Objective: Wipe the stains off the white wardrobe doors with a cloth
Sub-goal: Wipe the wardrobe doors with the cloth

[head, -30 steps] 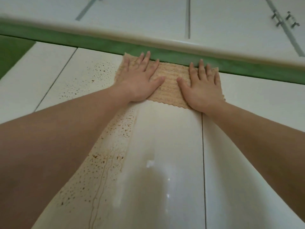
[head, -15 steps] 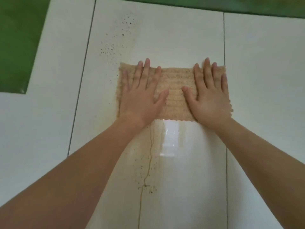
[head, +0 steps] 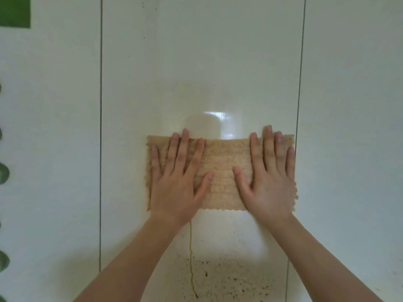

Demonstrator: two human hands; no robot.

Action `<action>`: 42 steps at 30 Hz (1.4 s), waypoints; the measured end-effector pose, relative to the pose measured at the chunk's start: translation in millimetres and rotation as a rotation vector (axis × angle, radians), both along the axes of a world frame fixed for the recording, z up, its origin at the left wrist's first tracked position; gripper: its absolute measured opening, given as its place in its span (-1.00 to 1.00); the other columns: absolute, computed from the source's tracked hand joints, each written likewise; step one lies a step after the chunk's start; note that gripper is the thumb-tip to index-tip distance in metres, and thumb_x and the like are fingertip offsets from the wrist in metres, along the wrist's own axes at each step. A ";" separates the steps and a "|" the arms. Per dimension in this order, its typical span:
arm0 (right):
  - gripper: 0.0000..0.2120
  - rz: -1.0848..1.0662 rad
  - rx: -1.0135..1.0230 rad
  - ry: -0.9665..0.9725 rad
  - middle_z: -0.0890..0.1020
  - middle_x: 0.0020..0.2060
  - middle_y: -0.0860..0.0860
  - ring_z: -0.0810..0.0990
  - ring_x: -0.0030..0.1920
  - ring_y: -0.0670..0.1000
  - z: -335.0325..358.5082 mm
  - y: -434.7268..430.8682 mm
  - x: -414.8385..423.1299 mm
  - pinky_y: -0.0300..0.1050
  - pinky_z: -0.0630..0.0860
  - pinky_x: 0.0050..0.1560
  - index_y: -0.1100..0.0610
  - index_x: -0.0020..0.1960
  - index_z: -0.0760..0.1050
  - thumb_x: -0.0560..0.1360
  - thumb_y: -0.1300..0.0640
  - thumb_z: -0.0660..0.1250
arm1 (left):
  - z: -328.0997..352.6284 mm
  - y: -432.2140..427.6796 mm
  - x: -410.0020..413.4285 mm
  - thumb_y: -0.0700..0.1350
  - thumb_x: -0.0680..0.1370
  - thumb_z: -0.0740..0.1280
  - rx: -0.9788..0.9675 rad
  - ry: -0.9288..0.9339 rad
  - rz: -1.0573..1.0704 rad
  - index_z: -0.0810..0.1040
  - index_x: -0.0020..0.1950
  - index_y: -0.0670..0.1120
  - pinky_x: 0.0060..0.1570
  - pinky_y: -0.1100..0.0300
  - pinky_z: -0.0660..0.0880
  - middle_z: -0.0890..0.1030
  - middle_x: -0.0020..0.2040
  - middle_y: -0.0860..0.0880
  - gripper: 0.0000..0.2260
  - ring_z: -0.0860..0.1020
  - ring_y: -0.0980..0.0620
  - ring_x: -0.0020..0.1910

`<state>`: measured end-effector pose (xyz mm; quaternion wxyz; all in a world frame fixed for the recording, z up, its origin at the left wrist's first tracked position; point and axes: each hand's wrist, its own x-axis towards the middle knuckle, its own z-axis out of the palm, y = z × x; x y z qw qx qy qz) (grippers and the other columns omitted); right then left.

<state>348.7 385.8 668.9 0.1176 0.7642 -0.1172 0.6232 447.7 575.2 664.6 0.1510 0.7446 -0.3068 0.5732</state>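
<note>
Head view: a tan, ribbed cloth lies spread flat against the middle white door, in the lower half of the frame. Its right edge reaches the right seam, and its left edge stops short of the left seam. The left hand presses on the cloth's left part, fingers straight and spread, thumb pointing inward. The right hand presses on the right part in the same way, flat and gripping nothing. Both thumbs lie on the cloth, apart from each other. Brown speckled stains cover the door below the cloth, between the forearms, and a thin brown drip runs down from the cloth's lower edge. Above the cloth the door is glossy, with a bright glare. A green patch sits at top left, and dark leaves show at the left edge.
</note>
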 end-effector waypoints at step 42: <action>-0.24 0.056 -0.105 -0.030 -0.27 0.67 0.00 -0.31 0.66 0.01 462.2 75.7 59.0 0.07 -0.33 0.63 -0.02 0.69 -0.21 0.63 -0.38 -0.14 | 452.7 91.3 63.1 0.33 0.64 -0.20 -0.077 -0.082 0.045 -0.17 0.65 0.23 0.59 -0.16 -0.29 -0.26 0.67 0.11 -0.42 -0.30 0.12 0.63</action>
